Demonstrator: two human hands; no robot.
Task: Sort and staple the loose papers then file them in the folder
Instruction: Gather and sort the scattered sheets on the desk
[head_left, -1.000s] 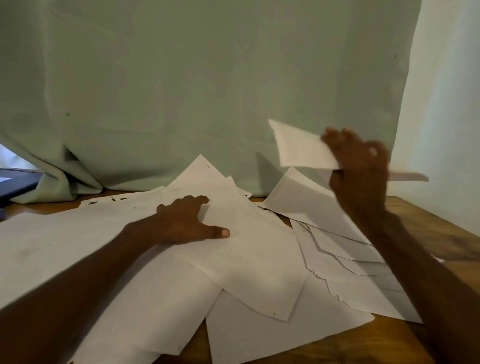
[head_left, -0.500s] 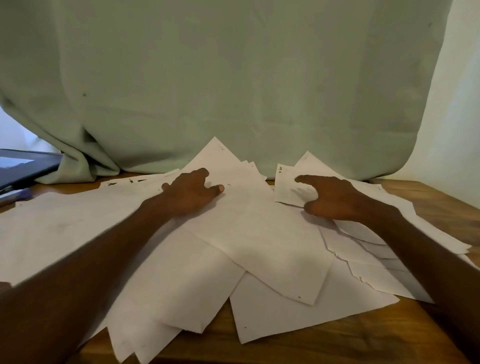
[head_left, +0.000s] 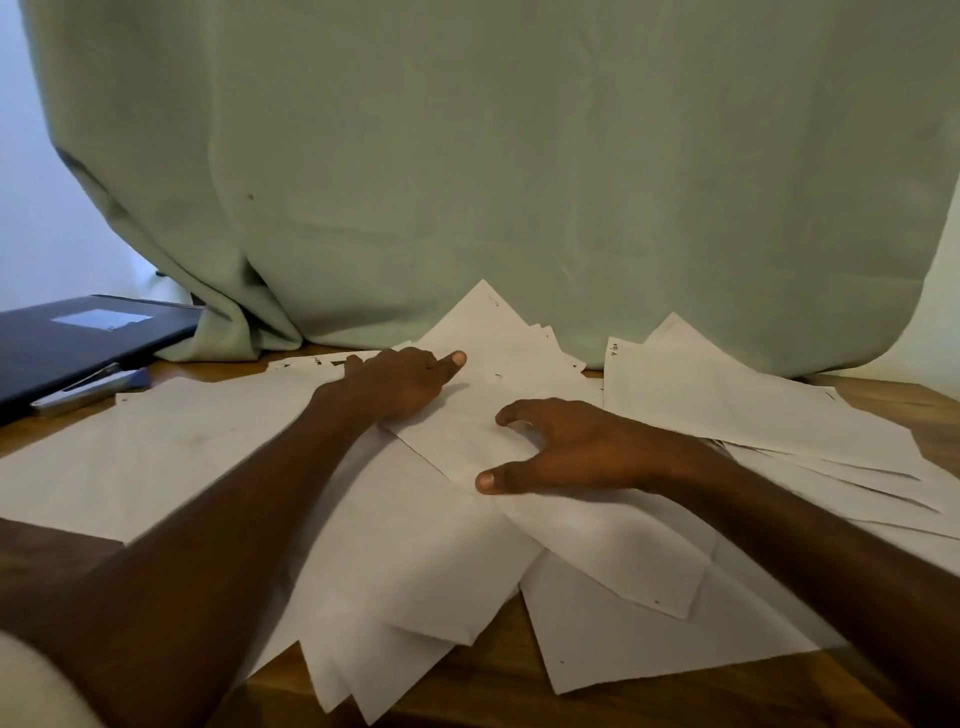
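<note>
Loose papers (head_left: 426, 545): white sheets are spread in overlapping layers across most of the wooden table (head_left: 493, 686), corners fanned out at differing angles; the near corners are seen to reach almost to the near table edge, and the far corners are lifted against the pale green cloth (head_left: 519, 156) hung behind. A separate fanned group (head_left: 753, 410) is laid at the right, its edges stepped one under another. Bare wood is shown only as a strip along the near edge, at the far right corner and at the near left. Left hand (head_left: 400, 387): laid palm down on the far middle of the pile, fingers bent loosely, thumb extended to the right; nothing is gripped. Right hand (head_left: 566, 452): set on the sheets just near and right of the left hand, fingers spread and arched, thumb stretched toward the near side, fingertips pressed on paper; no sheet is pinched. The two hands are held close but apart. Folder (head_left: 78, 338): dark, closed, with a pale label, is placed at the far left, partly under the cloth. A pen-like item (head_left: 91, 387), blurred, is laid against its near edge, just beside the papers.
</note>
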